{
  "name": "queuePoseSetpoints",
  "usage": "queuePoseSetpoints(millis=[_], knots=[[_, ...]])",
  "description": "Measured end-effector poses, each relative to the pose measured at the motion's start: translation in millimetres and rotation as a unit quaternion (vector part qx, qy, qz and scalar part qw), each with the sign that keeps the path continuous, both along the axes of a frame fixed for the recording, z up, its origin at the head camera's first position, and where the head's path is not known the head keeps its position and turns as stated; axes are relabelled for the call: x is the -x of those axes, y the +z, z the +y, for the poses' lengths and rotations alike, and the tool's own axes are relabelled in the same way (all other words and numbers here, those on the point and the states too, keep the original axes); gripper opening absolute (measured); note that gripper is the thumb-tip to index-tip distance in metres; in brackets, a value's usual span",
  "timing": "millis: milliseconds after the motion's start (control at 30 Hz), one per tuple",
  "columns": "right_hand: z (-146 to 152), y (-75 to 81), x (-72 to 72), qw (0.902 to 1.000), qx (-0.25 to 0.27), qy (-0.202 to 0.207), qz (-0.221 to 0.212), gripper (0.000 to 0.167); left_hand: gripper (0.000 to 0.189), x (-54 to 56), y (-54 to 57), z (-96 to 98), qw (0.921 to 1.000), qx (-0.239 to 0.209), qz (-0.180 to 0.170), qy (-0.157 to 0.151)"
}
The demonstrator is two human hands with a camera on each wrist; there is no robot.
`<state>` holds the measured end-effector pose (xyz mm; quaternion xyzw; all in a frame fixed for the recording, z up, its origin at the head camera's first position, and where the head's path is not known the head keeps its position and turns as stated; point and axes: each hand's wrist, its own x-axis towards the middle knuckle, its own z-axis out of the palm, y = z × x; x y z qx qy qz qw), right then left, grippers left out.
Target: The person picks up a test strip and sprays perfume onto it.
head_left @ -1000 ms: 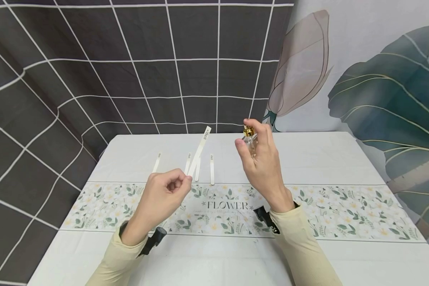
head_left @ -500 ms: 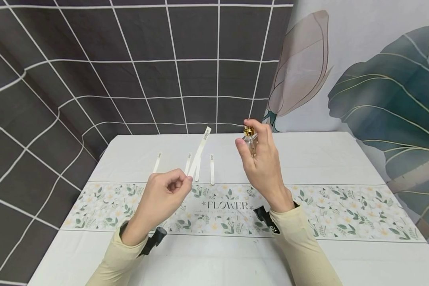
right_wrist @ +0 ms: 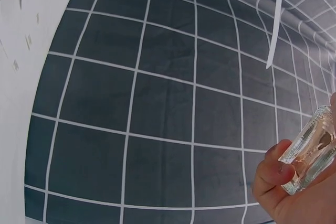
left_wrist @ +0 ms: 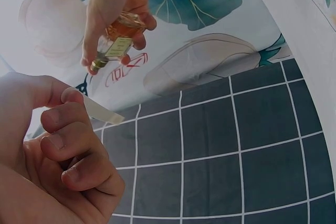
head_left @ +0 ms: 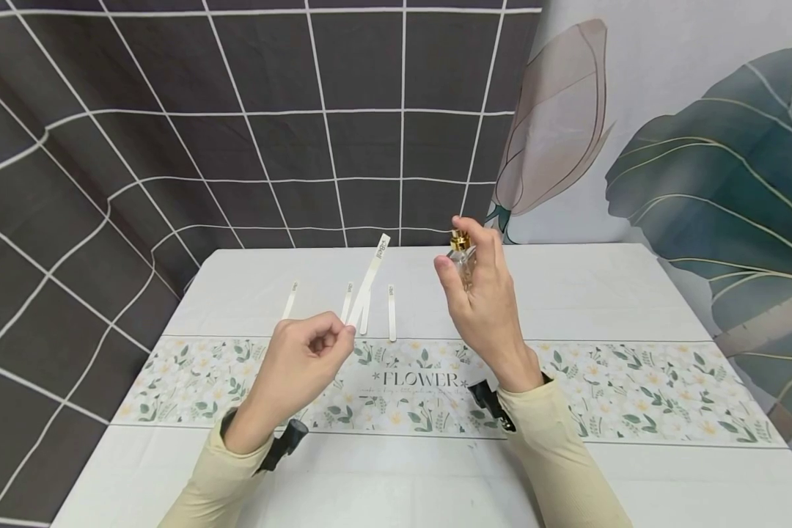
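My left hand (head_left: 306, 359) pinches the lower end of a white perfume test strip (head_left: 369, 275) between thumb and fingertips. The strip slants up and to the right, its printed end on top. In the left wrist view the strip (left_wrist: 105, 113) juts out past the fingers. To the right, my right hand (head_left: 485, 301) grips a clear glass perfume bottle (left_wrist: 121, 45) with amber liquid, its index finger over the gold spray top (head_left: 460, 240). The right wrist view shows the bottle's glass base (right_wrist: 310, 150) at the edge. Strip and bottle are apart.
Several more test strips lie on the white table behind my left hand, one of them a strip (head_left: 391, 314) near the middle. A floral band with "FLOWER" lettering crosses the tablecloth (head_left: 633, 389). A dark gridded curtain (head_left: 270, 147) hangs behind the table.
My right index finger has lifted very slightly at the spray top. The left hand and its strip have stayed in place.
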<state>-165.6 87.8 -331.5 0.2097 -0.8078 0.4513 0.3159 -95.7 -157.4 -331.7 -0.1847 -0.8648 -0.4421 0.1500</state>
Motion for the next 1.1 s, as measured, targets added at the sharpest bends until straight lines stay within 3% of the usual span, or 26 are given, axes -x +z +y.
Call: queuePoseSetpoints(millis=[300,1100], knots=[[1.3,-0.1,0.1,1.0,0.004,0.001,0.007,0.05,0.028,0.1,0.3,-1.6,1.0,0.004,0.008,0.002],[4.5,2.3,0.3,0.9992,0.028,-0.001,0.027,0.042,0.031,0.9,-1.1,-1.1,0.9999,-0.002,0.012,-0.003]])
